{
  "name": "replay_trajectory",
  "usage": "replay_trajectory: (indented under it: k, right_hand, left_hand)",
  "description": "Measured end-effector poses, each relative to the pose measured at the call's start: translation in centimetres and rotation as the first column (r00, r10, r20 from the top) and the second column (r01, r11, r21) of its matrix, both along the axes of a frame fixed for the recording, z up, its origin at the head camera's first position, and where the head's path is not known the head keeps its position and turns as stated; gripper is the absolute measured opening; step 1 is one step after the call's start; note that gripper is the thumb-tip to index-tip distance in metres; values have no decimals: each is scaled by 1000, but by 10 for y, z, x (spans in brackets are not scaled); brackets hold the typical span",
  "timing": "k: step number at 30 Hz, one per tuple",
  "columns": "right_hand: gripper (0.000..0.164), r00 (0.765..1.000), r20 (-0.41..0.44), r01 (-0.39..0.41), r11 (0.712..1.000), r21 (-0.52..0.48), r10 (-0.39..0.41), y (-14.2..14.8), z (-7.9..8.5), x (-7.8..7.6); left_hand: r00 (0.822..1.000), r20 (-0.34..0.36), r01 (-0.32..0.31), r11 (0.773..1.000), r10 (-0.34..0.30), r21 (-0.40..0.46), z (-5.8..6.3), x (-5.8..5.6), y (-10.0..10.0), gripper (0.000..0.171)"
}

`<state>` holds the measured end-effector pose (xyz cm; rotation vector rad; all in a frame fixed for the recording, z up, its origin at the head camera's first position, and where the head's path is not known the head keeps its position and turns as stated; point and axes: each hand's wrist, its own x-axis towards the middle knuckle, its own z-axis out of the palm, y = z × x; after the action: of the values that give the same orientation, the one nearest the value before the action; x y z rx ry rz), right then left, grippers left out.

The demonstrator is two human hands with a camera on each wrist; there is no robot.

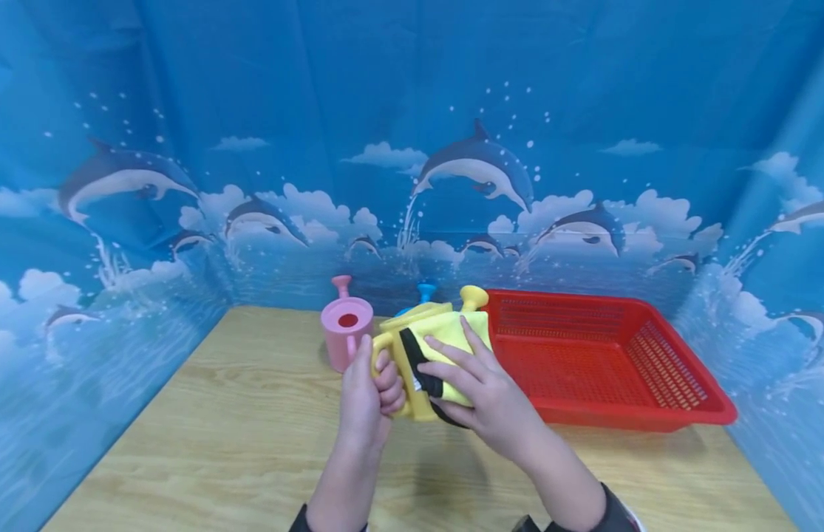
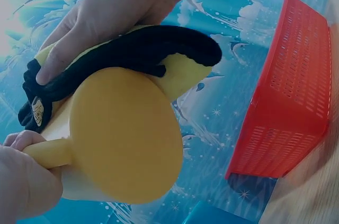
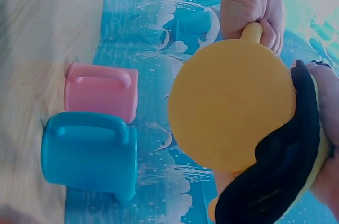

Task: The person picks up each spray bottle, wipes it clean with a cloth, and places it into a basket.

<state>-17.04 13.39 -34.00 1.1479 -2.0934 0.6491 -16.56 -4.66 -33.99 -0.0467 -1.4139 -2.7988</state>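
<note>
A yellow watering can [image 1: 421, 408] is held up above the table, its spout toward the back and its flat round base [image 2: 127, 134] facing the left wrist camera. My left hand [image 1: 370, 395] grips it by the handle, fingers curled round. Over the can's right side lies a yellow cloth with a black underside [image 1: 454, 334]. My right hand [image 1: 494, 399] presses this cloth against the can with fingers spread and nearly straight. Part of the cloth's black side hangs below the can.
On the wooden table [image 1: 239, 421], a pink watering can [image 1: 335, 347] stands at the back. Beside it is a blue watering can [image 3: 90, 152], mostly hidden in the head view. A red plastic basket [image 1: 624, 414] sits at right. Blue dolphin-printed sheeting [image 1: 358, 89] surrounds the table.
</note>
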Motion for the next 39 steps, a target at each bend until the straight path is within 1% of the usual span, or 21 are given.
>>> replay_trajectory:
  k: [3,5,9,13,15,17,19,20,22,24,26,27,29,33,39]
  right_hand:
    - [50,1000,-13,-1,1000,17,1,2,-4,4]
    - [50,1000,-29,-9,1000,23,10,3,-7,7]
    - [61,998,-57,-12,999,46,15,5,-12,13]
    - [70,994,-108,-6,997,76,14,9,-17,19]
    - [69,993,-121,-7,996,84,17,11,-20,21]
    - [63,992,-121,-8,997,79,17,13,-21,23]
    - [50,993,-114,-7,998,63,14,15,-21,23]
    - [50,994,-107,-4,999,51,9,16,-21,23]
    - [39,996,-88,1,1000,29,2,17,-18,22]
    - [43,998,-70,8,1000,6,-8,16,-15,20]
    - [55,998,-59,18,1000,-14,-19,15,-10,18]
    - [56,998,-53,22,1000,-21,-23,15,-7,16]
    - [68,999,-42,32,999,-37,-33,12,-2,13]
    - [65,999,-16,38,998,-49,-39,9,8,5]
    - [63,999,32,41,998,-44,-40,8,12,-3]
  left_hand:
    - [1000,-6,-4,1000,4,15,0,-1,-1,49]
    - [1000,-9,-5,1000,5,28,0,-1,-2,50]
    - [1000,-3,-17,999,17,29,0,-1,-4,53]
    - [1000,11,-25,999,24,41,1,0,-5,52]
    - [1000,18,-25,998,24,54,1,0,-6,52]
    - [1000,21,-18,998,17,55,2,-1,-6,51]
    - [1000,15,1,999,-2,51,2,-1,-5,51]
    - [1000,12,15,999,-15,48,2,-1,-5,51]
    - [999,1,45,998,-46,40,1,-1,-3,51]
    - [997,-6,73,997,-73,33,1,0,-2,51]
    - [996,-11,93,995,-93,21,1,1,0,51]
    - [995,-15,100,995,-100,17,1,1,1,51]
    - [994,-18,105,994,-105,4,1,1,2,51]
    - [993,-19,113,994,-113,-3,0,1,2,51]
    - [994,-15,108,994,-107,10,0,2,2,51]
